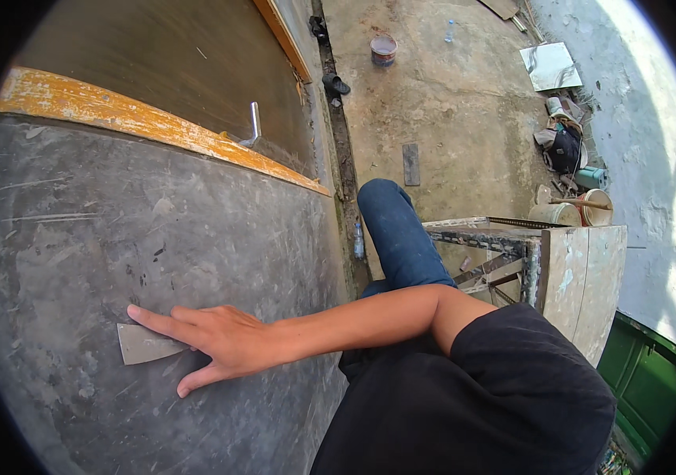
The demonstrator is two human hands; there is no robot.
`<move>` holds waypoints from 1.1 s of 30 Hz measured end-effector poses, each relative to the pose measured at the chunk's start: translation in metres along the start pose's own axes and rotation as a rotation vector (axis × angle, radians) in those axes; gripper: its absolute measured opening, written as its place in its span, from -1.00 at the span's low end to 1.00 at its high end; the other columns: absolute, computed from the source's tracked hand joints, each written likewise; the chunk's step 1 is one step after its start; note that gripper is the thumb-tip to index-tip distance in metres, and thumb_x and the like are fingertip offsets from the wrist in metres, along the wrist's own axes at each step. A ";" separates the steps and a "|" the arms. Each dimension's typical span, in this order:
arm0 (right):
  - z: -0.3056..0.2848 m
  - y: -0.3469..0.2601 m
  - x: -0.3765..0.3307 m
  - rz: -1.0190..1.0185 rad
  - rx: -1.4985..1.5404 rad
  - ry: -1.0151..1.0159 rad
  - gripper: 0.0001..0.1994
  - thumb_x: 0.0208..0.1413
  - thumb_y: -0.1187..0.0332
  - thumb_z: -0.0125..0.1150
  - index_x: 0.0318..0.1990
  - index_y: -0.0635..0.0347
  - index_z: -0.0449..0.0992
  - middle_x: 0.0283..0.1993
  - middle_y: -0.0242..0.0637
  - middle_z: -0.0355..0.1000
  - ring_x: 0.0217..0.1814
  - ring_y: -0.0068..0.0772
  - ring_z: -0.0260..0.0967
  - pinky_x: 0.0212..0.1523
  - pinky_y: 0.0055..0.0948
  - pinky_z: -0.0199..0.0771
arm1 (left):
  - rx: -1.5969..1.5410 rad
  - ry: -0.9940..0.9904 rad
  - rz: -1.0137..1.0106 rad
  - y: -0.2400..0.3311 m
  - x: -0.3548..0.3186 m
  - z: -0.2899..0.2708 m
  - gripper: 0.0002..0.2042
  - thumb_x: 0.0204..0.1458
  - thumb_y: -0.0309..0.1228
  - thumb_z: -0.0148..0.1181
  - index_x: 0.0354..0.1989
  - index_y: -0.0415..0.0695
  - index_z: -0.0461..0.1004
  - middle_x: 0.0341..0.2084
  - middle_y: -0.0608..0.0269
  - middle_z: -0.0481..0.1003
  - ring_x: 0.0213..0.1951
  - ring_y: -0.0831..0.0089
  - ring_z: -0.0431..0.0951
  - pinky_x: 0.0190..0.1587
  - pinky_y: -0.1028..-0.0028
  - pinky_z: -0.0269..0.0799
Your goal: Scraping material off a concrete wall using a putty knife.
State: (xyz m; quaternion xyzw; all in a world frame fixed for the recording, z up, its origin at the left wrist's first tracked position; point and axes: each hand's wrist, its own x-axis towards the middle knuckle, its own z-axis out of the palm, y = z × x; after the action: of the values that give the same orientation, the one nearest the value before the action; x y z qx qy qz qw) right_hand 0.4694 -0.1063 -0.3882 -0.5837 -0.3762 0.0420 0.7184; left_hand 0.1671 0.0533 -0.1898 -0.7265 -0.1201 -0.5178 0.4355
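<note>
Shirt: black sleeve (512, 372) fills the lower right of the view, nearest the lens, with a bare forearm running leftward out of it.
Hand: right hand (231, 340) presses flat on the grey wall (77, 237), palm down.
Fingers: spread wide and straight, index finger (156, 321) stretched along the top edge of the blade, thumb splayed low and apart; nothing is gripped in a closed fist, the fingers only pin the tool to the surface.
Scraper: thin metal scraper blade (144, 344), grey and dull, lies flat on the wall under the fingers, its wide edge pointing left; whether it has a handle cannot be told, the palm covers that end.
Wall surface: smooth grey skim, streaked with scratches and small dark flecks.
Trim: orange-painted wooden strip (140, 119) crosses above the wall, well apart from the hand.
Leg: knee in blue jeans (397, 229) beside a paint-spattered scaffold frame (504, 253).
Ground below: concrete floor (448, 103) with a bucket (384, 49) far off.
</note>
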 end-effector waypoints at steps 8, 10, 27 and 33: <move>-0.006 0.000 0.000 0.031 -0.005 -0.019 0.19 -0.10 -0.01 0.53 0.57 -0.11 -0.25 -0.28 -0.28 0.28 -0.35 -0.21 0.36 -0.34 -0.23 0.40 | 0.046 0.051 0.025 0.003 0.011 -0.015 -0.48 0.35 -0.38 -0.05 0.43 -0.30 0.09 0.44 -0.13 0.06 0.46 0.00 0.04 0.42 0.02 -0.01; -0.004 0.000 -0.001 0.026 -0.020 -0.003 0.18 -0.10 -0.01 0.52 0.57 -0.11 -0.25 -0.29 -0.28 0.28 -0.35 -0.20 0.36 -0.34 -0.23 0.39 | 0.036 0.048 0.036 0.008 0.016 -0.010 -0.48 0.35 -0.39 -0.04 0.44 -0.31 0.09 0.44 -0.14 0.06 0.46 0.01 0.04 0.42 0.03 0.00; -0.084 0.115 -0.001 0.038 -0.159 -0.099 -0.01 0.03 -0.03 0.43 0.54 -0.21 -0.08 0.10 -0.19 0.46 -0.22 -0.12 0.52 -0.21 -0.25 0.55 | -0.045 0.122 -0.341 0.214 -0.043 0.063 -0.35 0.30 -0.25 0.08 0.43 -0.40 0.06 0.44 -0.23 0.01 0.46 -0.07 -0.01 0.43 0.01 -0.14; -0.114 0.144 0.023 -0.107 -0.098 -0.332 -0.09 0.14 0.04 0.34 0.55 -0.23 -0.12 0.04 -0.13 0.51 -0.15 0.02 0.53 -0.21 -0.19 0.52 | 0.005 0.199 -0.405 0.313 -0.061 0.115 -0.40 0.34 -0.27 0.00 0.42 -0.42 0.08 0.44 -0.23 0.03 0.48 -0.05 -0.05 0.46 -0.01 -0.20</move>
State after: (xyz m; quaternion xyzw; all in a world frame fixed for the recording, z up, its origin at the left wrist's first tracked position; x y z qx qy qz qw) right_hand 0.6069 -0.1414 -0.5061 -0.5820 -0.5218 0.0810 0.6184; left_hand 0.4116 -0.0279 -0.4109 -0.6318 -0.2212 -0.6637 0.3339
